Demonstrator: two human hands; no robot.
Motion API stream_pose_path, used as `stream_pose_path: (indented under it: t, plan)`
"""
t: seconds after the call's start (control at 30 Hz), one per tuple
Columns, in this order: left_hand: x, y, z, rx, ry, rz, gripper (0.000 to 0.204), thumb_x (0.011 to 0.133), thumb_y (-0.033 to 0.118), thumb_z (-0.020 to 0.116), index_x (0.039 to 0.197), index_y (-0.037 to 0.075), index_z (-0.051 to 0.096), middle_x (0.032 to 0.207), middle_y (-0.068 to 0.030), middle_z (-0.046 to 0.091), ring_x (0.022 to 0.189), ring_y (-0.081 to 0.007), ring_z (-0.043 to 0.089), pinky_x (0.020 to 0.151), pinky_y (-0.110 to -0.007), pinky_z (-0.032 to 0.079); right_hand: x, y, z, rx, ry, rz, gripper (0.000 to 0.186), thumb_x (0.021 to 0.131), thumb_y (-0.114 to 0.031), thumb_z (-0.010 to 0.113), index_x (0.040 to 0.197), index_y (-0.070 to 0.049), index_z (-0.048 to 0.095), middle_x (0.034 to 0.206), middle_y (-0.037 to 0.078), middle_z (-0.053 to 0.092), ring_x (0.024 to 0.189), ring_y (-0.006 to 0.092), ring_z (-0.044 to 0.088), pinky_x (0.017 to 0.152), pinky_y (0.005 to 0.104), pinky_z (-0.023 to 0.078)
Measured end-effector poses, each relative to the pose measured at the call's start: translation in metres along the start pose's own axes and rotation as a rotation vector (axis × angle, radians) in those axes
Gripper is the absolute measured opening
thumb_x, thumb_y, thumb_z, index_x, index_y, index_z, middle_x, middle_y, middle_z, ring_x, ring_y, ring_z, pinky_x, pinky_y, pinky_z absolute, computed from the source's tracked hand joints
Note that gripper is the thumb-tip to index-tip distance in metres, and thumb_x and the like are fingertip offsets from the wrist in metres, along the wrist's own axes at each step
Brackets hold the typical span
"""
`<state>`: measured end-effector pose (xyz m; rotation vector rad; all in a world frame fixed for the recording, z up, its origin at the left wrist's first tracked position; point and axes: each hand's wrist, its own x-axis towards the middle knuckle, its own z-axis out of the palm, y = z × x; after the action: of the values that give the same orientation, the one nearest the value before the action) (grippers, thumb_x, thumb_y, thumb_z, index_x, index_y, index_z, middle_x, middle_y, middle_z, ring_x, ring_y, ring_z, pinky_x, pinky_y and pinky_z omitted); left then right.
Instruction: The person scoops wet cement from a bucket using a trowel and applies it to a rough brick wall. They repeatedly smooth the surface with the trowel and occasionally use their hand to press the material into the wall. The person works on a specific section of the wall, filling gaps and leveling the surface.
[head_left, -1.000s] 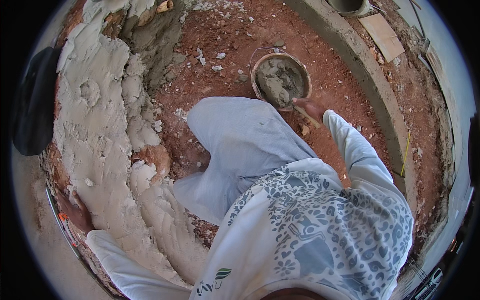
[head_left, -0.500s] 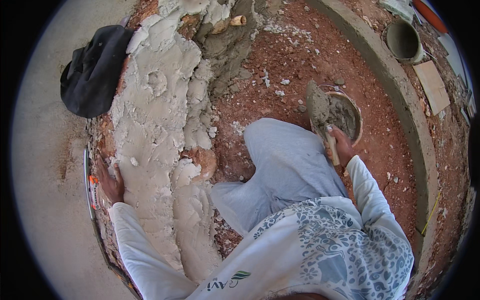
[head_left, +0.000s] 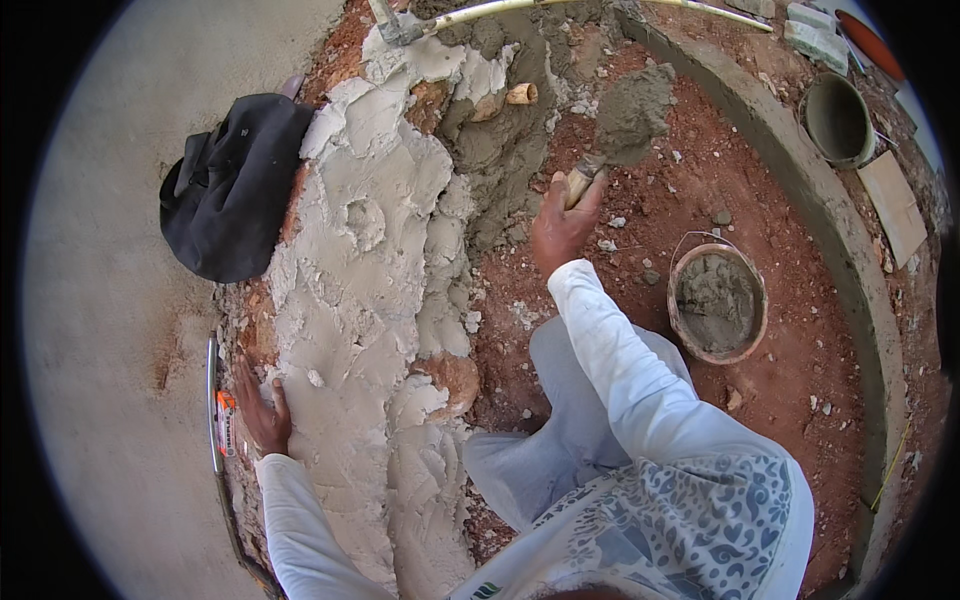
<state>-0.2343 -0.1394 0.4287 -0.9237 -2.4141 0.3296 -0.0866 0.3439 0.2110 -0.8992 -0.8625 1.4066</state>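
Item one, trowel (head_left: 582, 181): wooden handle clasped in my right grip (head_left: 565, 230), fingers wrapped round it. Its long axis runs slantwise, handle toward me, broad end ahead and to my right. The broad end is coated in grey mortar; how much metal lies bare I cannot tell. Right grip the nearer; left grip well apart.

Item two, left grip (head_left: 263, 412): fingers extended, nothing seen in it, set low at the left edge of the pale plaster (head_left: 350, 250). Firmness of contact: cannot tell. Just beside it, to the left, an orange-and-white tube (head_left: 226, 420) and a thin metal bar (head_left: 212, 395).

Item three, bucket (head_left: 712, 356): round, wire-handled, part filled with grey mortar (head_left: 715, 295), on the red earth. It lies to the right of my right grip and closer to my body, apart from the trowel.

Item four, wet grey patch (head_left: 495, 150): to the left of the trowel's broad end, between it and the pale plaster. A short pipe stub (head_left: 522, 94) pokes out at its upper part.

Surrounding items: black cloth bag (head_left: 240, 185), left of the plaster; second bucket (head_left: 838, 120) and flat board (head_left: 893, 210), far right, beyond the curved grey kerb (head_left: 795, 205).
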Motion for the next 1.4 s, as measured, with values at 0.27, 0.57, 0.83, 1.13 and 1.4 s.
stream_pose_path:
  t: [0.27,0.57,0.83,1.13,1.4]
  plan:
    - [0.008,-0.001,0.002,-0.093,0.048,-0.006,0.073,0.099,0.033,0.058,0.158,0.001,0.029,0.16,-0.0203,0.037,0.149,-0.0383,0.032,0.124,-0.052,0.019,-0.085,0.089,0.055,-0.31,-0.68,0.03,0.055,0.087,-0.013,0.063,0.138,0.004,0.053,0.127,0.031,0.061,0.118,0.0466,0.06,0.102,0.0471,0.048]
    - [0.018,0.014,0.009,-0.067,0.086,0.002,0.071,0.101,0.036,0.058,0.157,0.003,0.031,0.159,-0.0206,0.039,0.146,-0.0398,0.037,0.122,-0.051,0.026,0.021,-0.004,-0.213,-0.846,-0.769,0.07,0.037,0.1,-0.036,0.061,0.125,-0.009,0.06,0.098,0.021,0.069,0.086,0.0407,0.068,0.076,0.047,0.053]
    - [-0.001,-0.002,0.0,-0.013,0.147,0.049,0.066,0.104,0.041,0.056,0.155,0.004,0.037,0.157,-0.0196,0.041,0.143,-0.0379,0.041,0.115,-0.047,0.041,0.109,-0.142,-0.372,-1.908,-0.85,0.184,0.032,0.096,-0.026,0.057,0.116,-0.006,0.072,0.103,0.026,0.073,0.097,0.0411,0.072,0.087,0.0515,0.056]
    - [0.002,-0.021,0.019,0.034,0.182,0.108,0.067,0.103,0.045,0.054,0.156,0.007,0.038,0.156,-0.0187,0.044,0.143,-0.038,0.042,0.119,-0.048,0.031,0.099,-0.132,-0.34,-2.056,-1.102,-0.068,0.025,0.094,-0.017,0.055,0.101,-0.008,0.077,0.097,0.021,0.075,0.09,0.0361,0.075,0.079,0.0486,0.06]
    - [0.019,0.016,0.03,-0.2,0.205,0.047,0.066,0.103,0.045,0.056,0.154,0.007,0.041,0.154,-0.0217,0.045,0.142,-0.0384,0.043,0.118,-0.046,0.034,0.137,-0.02,-0.468,-1.633,-1.013,0.367,0.047,0.1,-0.041,0.056,0.114,0.002,0.069,0.099,0.026,0.072,0.093,0.0409,0.071,0.088,0.0502,0.054]
